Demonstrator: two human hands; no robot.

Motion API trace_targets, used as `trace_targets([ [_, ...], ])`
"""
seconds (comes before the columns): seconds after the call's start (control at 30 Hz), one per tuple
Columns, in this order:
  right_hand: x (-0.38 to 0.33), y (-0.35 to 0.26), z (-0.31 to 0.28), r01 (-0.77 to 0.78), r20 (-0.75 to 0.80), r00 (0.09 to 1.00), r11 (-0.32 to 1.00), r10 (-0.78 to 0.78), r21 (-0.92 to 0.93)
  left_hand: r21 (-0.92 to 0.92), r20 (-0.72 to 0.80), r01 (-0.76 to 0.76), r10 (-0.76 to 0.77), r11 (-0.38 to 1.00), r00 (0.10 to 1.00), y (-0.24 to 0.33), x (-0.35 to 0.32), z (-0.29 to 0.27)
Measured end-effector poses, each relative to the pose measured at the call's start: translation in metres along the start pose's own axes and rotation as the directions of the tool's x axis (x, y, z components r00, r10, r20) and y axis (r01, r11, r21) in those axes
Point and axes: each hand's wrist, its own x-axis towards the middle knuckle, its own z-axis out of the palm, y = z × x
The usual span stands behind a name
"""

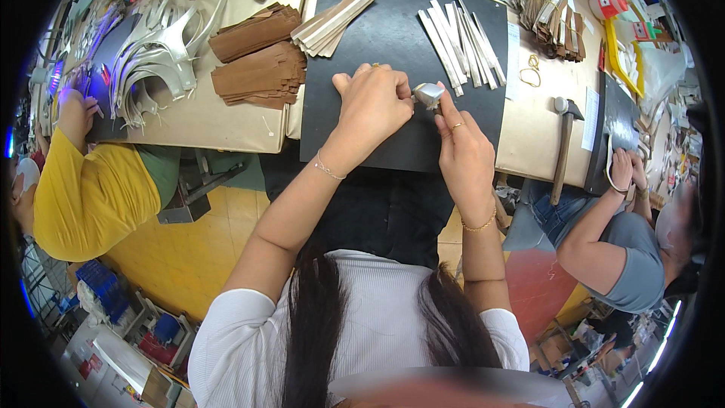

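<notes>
Over the black work mat [340,38], my two hands are close together. A small silvery piece [429,94], rounded and shiny like a bent strip, sits between them; its exact kind is unclear. My right hand [462,140] pinches it at its right side with thumb and index finger. My left hand [375,106] is closed, knuckles up, beside the piece's left end; what its curled fingers hold is hidden. Thin silver-white strips [462,44] lie fanned out beyond my right hand. Past my left hand is a fanned stack of pale and tan strips [334,20].
Brown leather strips [257,74] lie in stacks left of the mat, near curved silver pieces [162,53]. At right are a hammer [563,136], rubber bands [531,72] and bundled strips [550,19]. A person in yellow [98,196] sits left, another in grey [604,257] right.
</notes>
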Motion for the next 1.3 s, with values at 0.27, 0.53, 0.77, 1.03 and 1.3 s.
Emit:
trace_targets([
  [0.27, -0.005, -0.003, -0.001, 0.043, 0.005, 0.999, 0.997, -0.043, -0.06, 0.013, -0.035, 0.001, -0.001, 1.0, 0.999, 0.0, -0.001, 0.001],
  [0.53, -0.005, -0.001, 0.002, 0.072, -0.195, 0.979, 0.993, -0.053, 0.091, 0.014, -0.059, -0.038, 0.038, 0.999, 0.998, -0.002, -0.006, 0.002],
  [0.77, -0.003, -0.004, 0.004, 0.019, 0.049, 0.999, 0.994, -0.014, -0.109, 0.06, -0.184, -0.205, 0.213, 0.977, 0.96, -0.013, -0.029, 0.004],
  [1.03, -0.005, -0.004, 0.006, 0.003, 0.047, 0.999, 0.996, 0.002, -0.089, -0.032, -0.181, -0.086, 0.079, 0.996, 0.98, -0.017, -0.032, 0.006],
  [1.3, 0.005, 0.003, -0.008, -0.016, -0.15, 0.989, 1.0, 0.019, 0.02, -0.041, -0.236, -0.121, 0.108, 0.992, 0.966, -0.01, -0.015, 0.013],
])
